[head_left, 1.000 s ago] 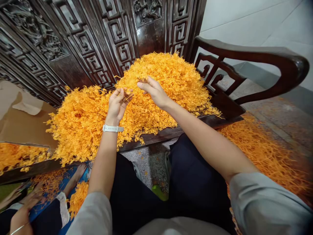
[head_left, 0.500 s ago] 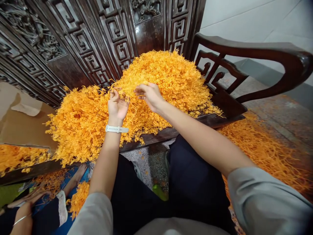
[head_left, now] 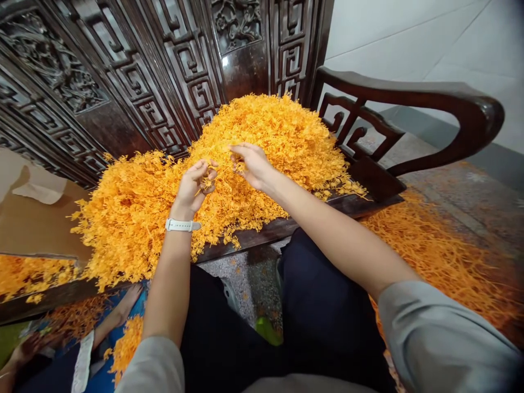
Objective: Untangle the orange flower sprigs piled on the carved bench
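A big heap of orange plastic-looking sprigs covers the dark wooden bench. Over the middle of this heap, my left hand, with a white watch band at its wrist, has its fingers curled round small orange sprigs. My right hand is a short way to the right, thumb and fingers pinched together around a bit of orange sprig. The exact shape of the pieces in both hands is hard to separate from the heap behind them.
Carved dark panels rise behind the heap, and a curved armrest stands at right. A cardboard box sits at left. Orange strands cover the floor at right. Another person's foot shows at lower left.
My left hand has moved slightly down and its fingers have curled in more. The right hand stays near the same spot with its fingers drawn closer together. The view has shifted a little.
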{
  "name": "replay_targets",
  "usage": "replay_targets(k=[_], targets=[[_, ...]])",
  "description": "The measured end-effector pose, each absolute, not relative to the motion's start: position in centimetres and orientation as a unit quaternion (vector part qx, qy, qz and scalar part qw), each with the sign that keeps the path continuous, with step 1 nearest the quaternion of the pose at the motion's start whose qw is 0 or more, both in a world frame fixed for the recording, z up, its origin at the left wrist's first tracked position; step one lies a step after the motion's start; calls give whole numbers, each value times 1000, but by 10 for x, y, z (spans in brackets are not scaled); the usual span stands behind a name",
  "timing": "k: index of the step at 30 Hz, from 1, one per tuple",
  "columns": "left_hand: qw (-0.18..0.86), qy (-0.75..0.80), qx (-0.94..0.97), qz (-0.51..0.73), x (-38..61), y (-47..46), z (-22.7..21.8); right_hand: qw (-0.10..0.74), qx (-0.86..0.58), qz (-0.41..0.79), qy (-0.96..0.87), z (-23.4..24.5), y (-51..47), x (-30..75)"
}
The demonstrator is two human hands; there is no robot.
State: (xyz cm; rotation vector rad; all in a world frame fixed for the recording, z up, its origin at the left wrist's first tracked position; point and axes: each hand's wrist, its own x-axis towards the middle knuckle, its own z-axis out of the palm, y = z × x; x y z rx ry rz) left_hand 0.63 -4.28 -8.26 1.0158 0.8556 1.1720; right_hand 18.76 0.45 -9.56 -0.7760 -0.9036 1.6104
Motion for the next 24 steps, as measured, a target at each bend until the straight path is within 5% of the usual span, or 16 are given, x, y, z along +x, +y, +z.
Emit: replay_targets(k=[18, 24], targets=[[630, 307, 309, 643, 2, -39, -81, 491, -298, 715, -399, -92, 0, 190], [591, 351, 339, 642, 2, -40, -78, 465, -324, 640, -519, -96, 6, 204]])
